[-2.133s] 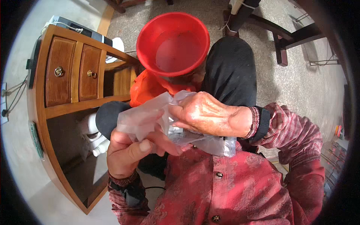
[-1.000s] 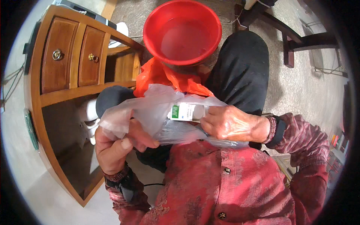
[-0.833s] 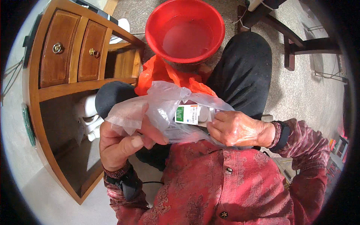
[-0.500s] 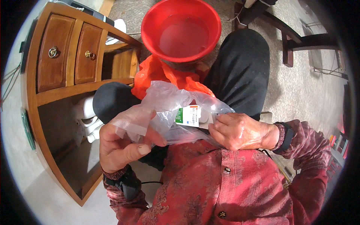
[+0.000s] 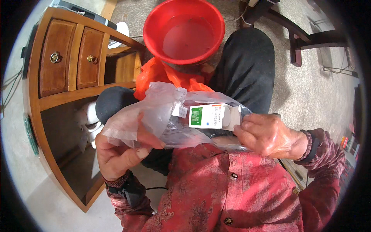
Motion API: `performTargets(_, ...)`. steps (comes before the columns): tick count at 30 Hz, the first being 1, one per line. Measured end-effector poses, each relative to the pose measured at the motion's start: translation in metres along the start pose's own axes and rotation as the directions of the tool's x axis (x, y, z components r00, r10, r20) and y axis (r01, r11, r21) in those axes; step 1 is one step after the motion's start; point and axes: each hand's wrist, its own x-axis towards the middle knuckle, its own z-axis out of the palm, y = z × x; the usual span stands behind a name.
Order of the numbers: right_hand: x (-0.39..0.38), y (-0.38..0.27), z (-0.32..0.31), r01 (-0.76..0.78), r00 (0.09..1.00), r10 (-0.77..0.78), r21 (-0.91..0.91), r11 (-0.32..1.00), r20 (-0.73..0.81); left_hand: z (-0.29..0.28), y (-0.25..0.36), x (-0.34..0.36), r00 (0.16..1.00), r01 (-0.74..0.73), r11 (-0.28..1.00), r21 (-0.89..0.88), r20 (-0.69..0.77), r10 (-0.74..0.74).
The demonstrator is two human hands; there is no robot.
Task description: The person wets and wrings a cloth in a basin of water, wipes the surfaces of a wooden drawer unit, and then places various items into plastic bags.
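A clear plastic bag (image 5: 154, 108) stretches between my two hands over my lap. My left hand (image 5: 119, 150) is closed round the bag's left side, the plastic draped over its fingers. At the opposite end, my right hand (image 5: 266, 133) pinches the bag's edge. A small white-and-green carton (image 5: 206, 123) lies in the bag's mouth, slightly tilted, with its printed face up. Its right end, where a flap seems to stand open, reaches close to my right fingertips; whether they also grip it, I cannot tell. A small white label (image 5: 179, 111) shows on the plastic.
Beyond my knees a red basin (image 5: 185, 56) holds some liquid. An orange-red plastic bag (image 5: 152, 75) lies between my legs. To the left stands a wooden cabinet (image 5: 69, 91) with two drawers and white shoes (image 5: 92, 125) inside. Dark wooden furniture legs (image 5: 295, 48) are at upper right.
My right hand has moved right, pulling the bag wider. More of the carton shows, and it sits further right. My left hand has shifted slightly left and down.
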Motion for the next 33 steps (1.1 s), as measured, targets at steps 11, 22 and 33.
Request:
performTargets(11, 0.007, 0.004, -0.007, -0.059, 0.992, 0.075, 0.161, 0.985, -0.097, 0.015, 0.002, 0.007, 0.999, -0.042, 0.995, 0.086, 0.016, 0.041)
performTargets(22, 0.024, -0.026, -0.015, 0.14, 0.975, -0.158, -0.12, 0.983, -0.157, 0.041, -0.04, 0.033, 0.933, -0.342, 0.528, 0.777, 0.348, 0.091)
performTargets(33, 0.02, -0.003, -0.021, -0.063, 0.987, 0.102, 0.283, 0.957, -0.127, 0.02, -0.059, 0.014, 0.986, -0.155, 0.607, 0.78, 0.159, 0.048)
